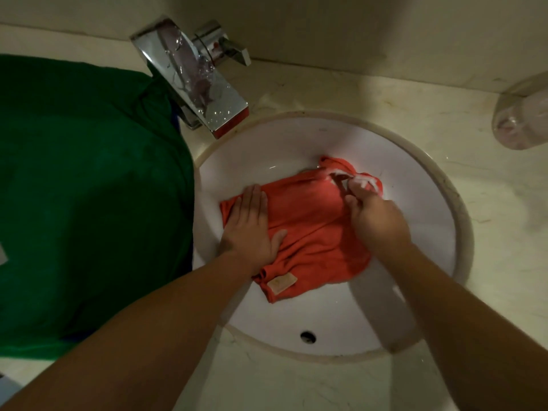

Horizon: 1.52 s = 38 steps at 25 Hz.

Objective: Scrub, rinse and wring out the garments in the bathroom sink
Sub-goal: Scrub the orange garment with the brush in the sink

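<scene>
The red garment (311, 226) lies spread in the sink (415, 179), under and between both hands. The left hand (252, 229) lies flat on its near-left part, fingers straight and together, pressing it to the basin. The right hand (376, 221) has its fingers curled and pinches the far edge of the cloth, where something white shows at the fingertips; whether that is trim or suds I cannot tell. A pale label (281, 282) sits on the hem just behind the left wrist.

This looks like the scrubbing stage, early in the job. The cloth is laid out, not twisted, so wringing is not yet done. No water can be seen running from the tap (195, 75) beyond the left hand, and no pooled water is plain in the basin, so rinsing seems to lie ahead too.

A green garment (89, 188) lies heaped on the tabletop (489, 218), well to the left of the left hand, outside the sink. Whether it is washed already or waiting cannot be told, though it likely needs its turn.
</scene>
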Tool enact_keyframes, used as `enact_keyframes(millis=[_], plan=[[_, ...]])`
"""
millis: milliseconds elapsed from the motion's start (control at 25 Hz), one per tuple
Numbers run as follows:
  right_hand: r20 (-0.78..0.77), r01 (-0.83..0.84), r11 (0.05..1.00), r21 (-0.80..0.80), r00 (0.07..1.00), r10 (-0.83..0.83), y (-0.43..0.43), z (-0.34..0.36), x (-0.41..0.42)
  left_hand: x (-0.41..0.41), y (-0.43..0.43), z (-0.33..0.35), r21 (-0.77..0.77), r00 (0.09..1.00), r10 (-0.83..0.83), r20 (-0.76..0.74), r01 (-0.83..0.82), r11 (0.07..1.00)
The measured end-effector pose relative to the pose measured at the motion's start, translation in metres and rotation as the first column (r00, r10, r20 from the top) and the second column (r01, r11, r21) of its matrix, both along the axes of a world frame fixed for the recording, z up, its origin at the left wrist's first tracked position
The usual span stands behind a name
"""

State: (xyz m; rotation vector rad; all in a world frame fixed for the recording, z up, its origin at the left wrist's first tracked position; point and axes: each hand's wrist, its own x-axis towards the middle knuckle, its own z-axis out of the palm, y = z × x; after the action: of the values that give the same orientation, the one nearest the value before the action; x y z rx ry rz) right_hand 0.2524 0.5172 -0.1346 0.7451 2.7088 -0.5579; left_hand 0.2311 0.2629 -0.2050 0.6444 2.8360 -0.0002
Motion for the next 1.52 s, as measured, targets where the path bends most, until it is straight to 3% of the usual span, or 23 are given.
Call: enact_keyframes(millis=[120,200,240,320,360,400,440,520,600,640,720,800,920,1000,1200,1320,1440,1520], plan=[[-0.154,-0.325,0.934,-0.151,0.941,0.302,-0.066,-0.002,0.011,0.000,0.001,0.001,-0.015,1.000,0.006,-0.009,-0.006,1.000],[-0.129,-0.425,0.880,-0.212,0.905,0.406,-0.077,-0.005,0.021,-0.001,0.003,0.001,-0.040,1.000,-0.005,0.021,0.006,0.999],[-0.110,-0.383,0.906,-0.179,0.923,0.369,-0.061,-0.009,0.021,-0.001,0.003,0.001,-0.027,1.000,-0.005,0.025,0.005,1.000],[-0.025,-0.059,0.991,-0.121,0.998,0.056,-0.017,-0.012,0.014,0.000,0.001,0.002,-0.021,1.000,-0.001,0.005,0.001,1.000],[0.014,0.099,0.991,-0.094,0.995,-0.098,-0.006,-0.009,0.013,0.000,0.001,0.003,-0.018,1.000,-0.002,-0.005,0.002,1.000],[0.019,0.155,0.985,-0.076,0.988,-0.154,-0.007,-0.008,0.012,0.000,0.000,0.003,-0.011,1.000,0.000,-0.004,0.000,1.000],[-0.034,0.095,0.991,-0.092,0.995,-0.098,-0.022,-0.009,0.011,-0.001,0.000,0.003,-0.009,1.000,0.001,0.002,0.000,1.000],[-0.130,-0.189,0.965,-0.183,0.977,0.167,-0.070,-0.008,0.014,0.000,-0.001,0.002,-0.026,1.000,-0.008,0.024,0.008,1.000],[-0.116,-0.371,0.904,-0.215,0.928,0.353,-0.084,0.000,0.029,-0.001,0.001,0.003,-0.031,0.999,-0.009,0.036,0.010,0.999],[-0.076,-0.369,0.913,-0.172,0.929,0.361,-0.067,0.001,0.031,-0.001,0.001,0.003,-0.024,1.000,-0.003,0.026,0.004,1.000],[0.031,-0.119,0.992,-0.044,0.992,0.121,-0.018,-0.001,0.024,-0.001,-0.001,0.000,-0.024,1.000,-0.003,0.014,0.004,1.000],[0.032,0.057,0.998,-0.001,0.998,-0.057,-0.002,0.000,0.025,-0.001,-0.001,-0.001,-0.021,1.000,-0.009,0.019,0.009,1.000],[-0.146,-0.174,0.966,-0.189,0.978,0.148,-0.056,-0.006,0.037,-0.002,0.000,-0.001,-0.031,1.000,-0.008,0.018,0.009,0.999],[-0.088,-0.281,0.926,-0.252,0.960,0.267,-0.067,0.001,0.052,-0.004,0.000,-0.001,-0.037,1.000,-0.023,0.005,0.023,0.999],[-0.054,-0.158,0.984,-0.084,0.987,0.154,0.002,0.022,0.066,-0.040,-0.005,0.011,-0.092,0.997,-0.054,-0.059,0.048,0.995],[0.036,-0.243,0.970,-0.008,0.969,0.243,-0.004,0.011,0.047,-0.027,0.024,0.023,0.058,0.989,-0.105,-0.107,0.112,0.992],[0.020,-0.169,0.984,-0.049,0.985,0.170,-0.017,0.004,0.007,0.020,0.045,0.023,0.183,0.995,-0.096,-0.007,0.096,0.978],[-0.053,-0.207,0.974,-0.087,0.978,0.203,-0.029,0.005,0.004,0.021,0.035,0.013,0.148,0.993,-0.120,-0.001,0.119,0.982]])
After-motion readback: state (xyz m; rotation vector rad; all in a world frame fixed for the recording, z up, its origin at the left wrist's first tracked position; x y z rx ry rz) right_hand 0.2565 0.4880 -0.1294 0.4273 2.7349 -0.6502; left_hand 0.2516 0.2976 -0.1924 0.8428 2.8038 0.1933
